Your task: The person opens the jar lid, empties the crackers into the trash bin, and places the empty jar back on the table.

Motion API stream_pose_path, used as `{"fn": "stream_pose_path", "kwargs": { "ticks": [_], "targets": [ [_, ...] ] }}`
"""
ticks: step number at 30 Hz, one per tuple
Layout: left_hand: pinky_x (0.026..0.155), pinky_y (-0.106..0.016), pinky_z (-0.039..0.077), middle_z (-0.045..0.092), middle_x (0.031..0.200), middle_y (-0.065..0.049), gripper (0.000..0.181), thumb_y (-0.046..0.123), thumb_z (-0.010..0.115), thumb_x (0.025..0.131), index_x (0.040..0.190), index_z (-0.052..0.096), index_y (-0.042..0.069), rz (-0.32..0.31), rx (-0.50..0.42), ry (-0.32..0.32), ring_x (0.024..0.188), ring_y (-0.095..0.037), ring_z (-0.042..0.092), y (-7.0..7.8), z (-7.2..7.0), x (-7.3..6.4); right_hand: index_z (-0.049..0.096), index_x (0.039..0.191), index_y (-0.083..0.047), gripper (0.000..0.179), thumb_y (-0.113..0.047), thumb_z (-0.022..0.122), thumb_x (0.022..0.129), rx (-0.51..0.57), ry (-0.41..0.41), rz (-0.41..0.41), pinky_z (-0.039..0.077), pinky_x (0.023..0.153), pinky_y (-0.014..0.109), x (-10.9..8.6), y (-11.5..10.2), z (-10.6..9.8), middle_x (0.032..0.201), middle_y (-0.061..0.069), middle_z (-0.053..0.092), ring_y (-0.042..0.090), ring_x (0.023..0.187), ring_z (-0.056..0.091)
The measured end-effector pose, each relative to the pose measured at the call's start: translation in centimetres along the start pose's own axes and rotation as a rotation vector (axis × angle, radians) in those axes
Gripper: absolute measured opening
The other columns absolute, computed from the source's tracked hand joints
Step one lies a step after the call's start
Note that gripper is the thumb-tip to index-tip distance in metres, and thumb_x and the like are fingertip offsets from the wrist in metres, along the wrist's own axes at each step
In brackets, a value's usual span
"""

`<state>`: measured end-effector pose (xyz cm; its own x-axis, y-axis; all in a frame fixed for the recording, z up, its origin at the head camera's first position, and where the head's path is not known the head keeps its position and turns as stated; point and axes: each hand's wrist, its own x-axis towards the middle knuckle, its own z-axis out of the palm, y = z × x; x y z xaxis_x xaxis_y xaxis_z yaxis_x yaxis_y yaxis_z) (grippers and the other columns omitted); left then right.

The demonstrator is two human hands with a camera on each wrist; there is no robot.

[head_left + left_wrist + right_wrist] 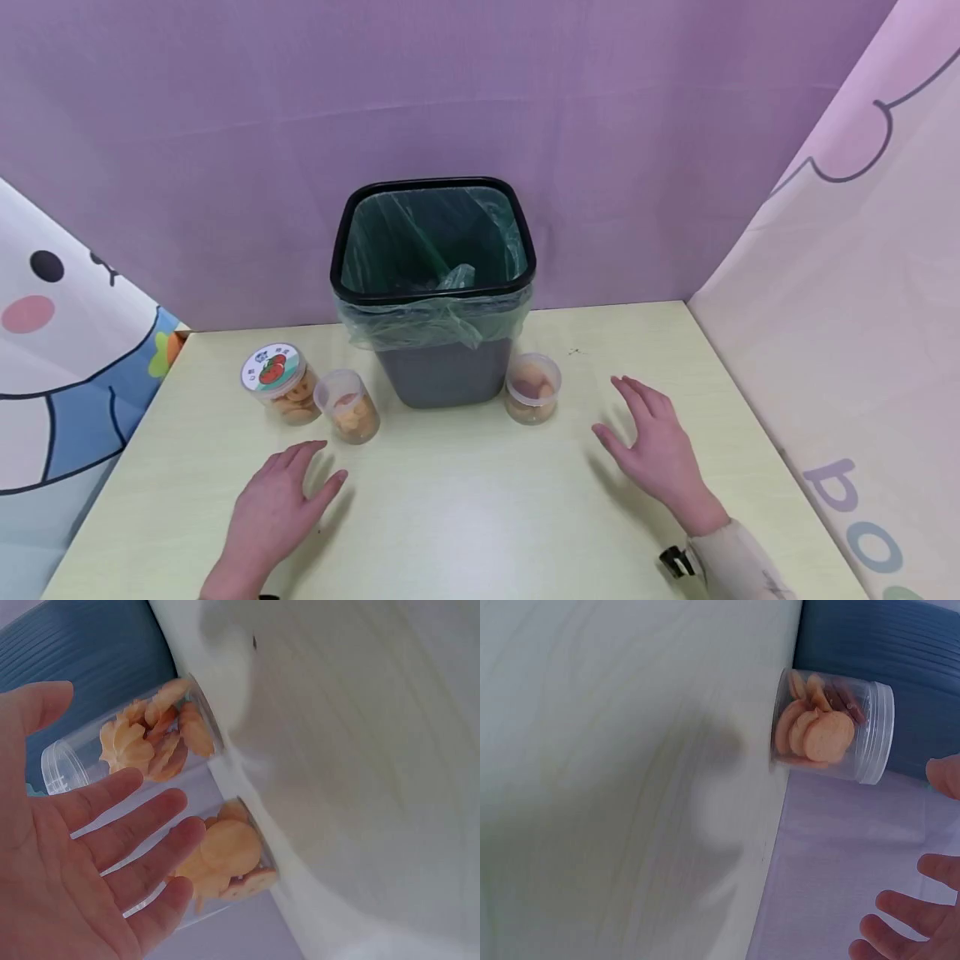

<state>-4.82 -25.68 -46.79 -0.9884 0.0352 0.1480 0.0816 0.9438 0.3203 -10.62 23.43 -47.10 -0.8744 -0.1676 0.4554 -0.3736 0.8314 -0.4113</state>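
Note:
My left hand [273,508] hovers over the table with thumb and fingers spread, holding nothing. Just beyond its fingertips stands a clear open jar [348,408] of flower-shaped cookies. Left of that is a second clear jar [285,383] of cookies, topped by a white lid with a red fruit picture. In the left wrist view both the flower-cookie jar [150,735] and the lidded jar [232,859] show behind the fingers. My right hand [660,446], empty with fingers extended, is to the right of a short open jar [532,390] of round cookies, apart from it.
A grey trash bin [450,371] with a black rim and green liner bag stands at the back of the table [450,517], between the jars. A purple cloth [262,167] hangs behind it. Printed cloths [847,317] rise at both sides.

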Motion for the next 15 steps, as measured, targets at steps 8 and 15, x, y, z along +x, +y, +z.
{"fn": "stream_pose_path", "kwargs": {
  "ticks": [8, 15],
  "targets": [
    [0.082, -0.057, 0.050, 0.066, 0.121, -0.015, 0.046, 0.040, 0.069, 0.092, 0.123, 0.065, 0.007, -0.001, -0.062, 0.009, 0.109, -0.038, 0.061, 0.4, 1.2, -0.1, 0.050, 0.142, -0.006, 0.069, -0.028, 0.078, 0.084, 0.041, 0.006, -0.004, 0.047, 0.087, 0.061, 0.6, -0.4, 1.3, 0.140, 0.018, 0.050, 0.040, 0.127, 0.044],
    [0.077, -0.054, 0.052, 0.069, 0.115, -0.009, 0.038, 0.036, 0.071, 0.091, 0.118, 0.069, 0.009, 0.013, -0.102, 0.020, 0.103, -0.033, 0.064, 1.2, 1.9, 0.0, 0.050, 0.142, -0.007, 0.068, -0.030, 0.078, 0.084, 0.105, -0.006, 0.030, 0.042, 0.097, 0.059, 1.4, -1.2, 2.6, 0.140, 0.018, 0.050, 0.040, 0.128, 0.045]
  ]
}}
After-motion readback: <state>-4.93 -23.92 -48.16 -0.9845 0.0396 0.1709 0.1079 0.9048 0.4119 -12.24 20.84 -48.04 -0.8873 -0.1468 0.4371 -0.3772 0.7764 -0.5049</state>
